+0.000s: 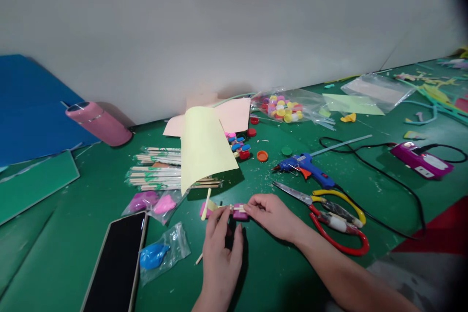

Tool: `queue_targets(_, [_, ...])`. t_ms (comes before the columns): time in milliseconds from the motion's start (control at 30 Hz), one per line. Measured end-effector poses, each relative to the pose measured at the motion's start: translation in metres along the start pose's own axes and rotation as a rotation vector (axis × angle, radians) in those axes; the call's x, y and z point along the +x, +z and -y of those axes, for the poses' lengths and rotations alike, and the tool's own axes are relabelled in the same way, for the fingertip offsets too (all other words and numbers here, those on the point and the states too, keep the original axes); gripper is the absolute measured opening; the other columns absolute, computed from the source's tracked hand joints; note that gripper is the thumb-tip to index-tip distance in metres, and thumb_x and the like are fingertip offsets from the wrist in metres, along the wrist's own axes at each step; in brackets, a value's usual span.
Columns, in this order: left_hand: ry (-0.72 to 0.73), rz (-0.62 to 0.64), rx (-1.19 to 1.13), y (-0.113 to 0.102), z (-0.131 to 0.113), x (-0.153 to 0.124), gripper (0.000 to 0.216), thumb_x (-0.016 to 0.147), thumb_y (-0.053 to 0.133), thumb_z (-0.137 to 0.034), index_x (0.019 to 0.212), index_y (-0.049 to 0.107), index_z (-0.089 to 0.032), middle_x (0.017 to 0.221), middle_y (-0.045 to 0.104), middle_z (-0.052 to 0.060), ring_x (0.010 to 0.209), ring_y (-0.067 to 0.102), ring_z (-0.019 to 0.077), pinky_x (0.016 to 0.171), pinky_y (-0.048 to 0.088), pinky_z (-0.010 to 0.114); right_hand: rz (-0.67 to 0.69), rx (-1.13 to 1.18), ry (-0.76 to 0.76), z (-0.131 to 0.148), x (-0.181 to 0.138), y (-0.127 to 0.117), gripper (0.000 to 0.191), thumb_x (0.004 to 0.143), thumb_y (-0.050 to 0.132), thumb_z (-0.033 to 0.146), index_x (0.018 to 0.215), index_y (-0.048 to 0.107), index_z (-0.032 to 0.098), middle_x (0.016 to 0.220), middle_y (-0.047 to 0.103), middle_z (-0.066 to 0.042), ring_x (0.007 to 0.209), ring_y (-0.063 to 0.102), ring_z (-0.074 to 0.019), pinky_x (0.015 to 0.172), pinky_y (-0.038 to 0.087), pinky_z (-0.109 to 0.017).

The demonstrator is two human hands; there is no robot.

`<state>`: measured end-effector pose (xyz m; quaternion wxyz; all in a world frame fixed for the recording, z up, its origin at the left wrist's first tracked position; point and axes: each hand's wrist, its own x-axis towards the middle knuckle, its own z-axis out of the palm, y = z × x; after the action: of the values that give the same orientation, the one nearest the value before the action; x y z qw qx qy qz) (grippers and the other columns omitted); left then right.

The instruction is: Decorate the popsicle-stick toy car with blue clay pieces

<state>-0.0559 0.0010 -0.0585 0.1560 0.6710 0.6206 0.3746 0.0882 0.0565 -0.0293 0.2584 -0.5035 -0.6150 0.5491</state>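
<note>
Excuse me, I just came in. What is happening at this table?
A person does handwork at a green table. The left hand is at the left end of a small magenta piece with a pale stick on it, the right hand at its right end; how firm each grip is, I cannot tell. The blue glue gun and scissors lie to the right, untouched.

Head view looks forward and down, seemingly near the table (pixel 98 180)
</note>
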Motion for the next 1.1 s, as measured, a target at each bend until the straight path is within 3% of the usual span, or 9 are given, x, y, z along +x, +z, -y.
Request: queue_targets(1100, [0.029, -0.020, 0.017, 0.0000, -0.0001, 0.0006, 0.030, 0.077, 0.050, -0.020, 0.105, 0.052, -0.010, 0.107, 0.053, 0.014, 0.101, 0.052, 0.0219, 0.086, 0.045, 0.035, 0.000, -0.051, -0.035, -0.0032, -0.0001, 0.0000, 0.028, 0.080, 0.046, 0.035, 0.062, 0.053, 0.014, 0.057, 0.045, 0.003, 0.053, 0.038, -0.0086, 0.050, 0.031, -0.019])
